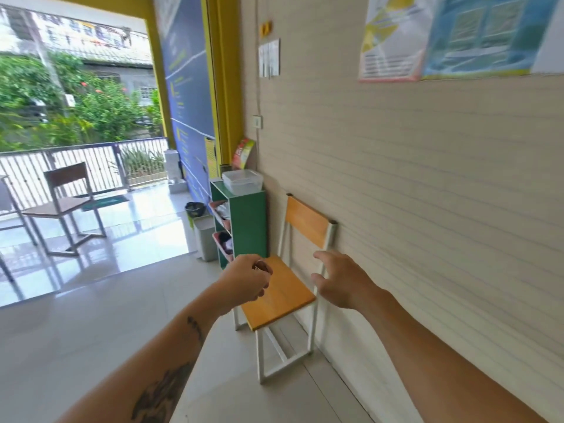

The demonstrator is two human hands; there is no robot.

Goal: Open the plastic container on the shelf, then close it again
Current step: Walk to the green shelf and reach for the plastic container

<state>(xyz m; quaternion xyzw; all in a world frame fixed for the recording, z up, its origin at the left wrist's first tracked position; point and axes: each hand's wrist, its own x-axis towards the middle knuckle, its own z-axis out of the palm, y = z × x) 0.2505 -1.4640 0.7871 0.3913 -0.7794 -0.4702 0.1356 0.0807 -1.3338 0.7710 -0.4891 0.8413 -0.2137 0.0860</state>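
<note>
A clear plastic container (pixel 243 181) with its lid on stands on top of a green shelf (pixel 248 219) against the wall, well ahead of me. Both my arms reach forward, far short of it. My left hand (pixel 247 280) hovers with its fingers curled loosely and nothing in it. My right hand (pixel 341 279) is spread with the fingers apart, also holding nothing. Both hands hang in the air over a chair.
A chair with a yellow wooden seat (pixel 279 293) and white frame stands by the wall between me and the shelf. A grey bin (pixel 205 239) sits left of the shelf. Another chair (pixel 65 206) stands at the left near a railing. Tiled floor stretches to the left.
</note>
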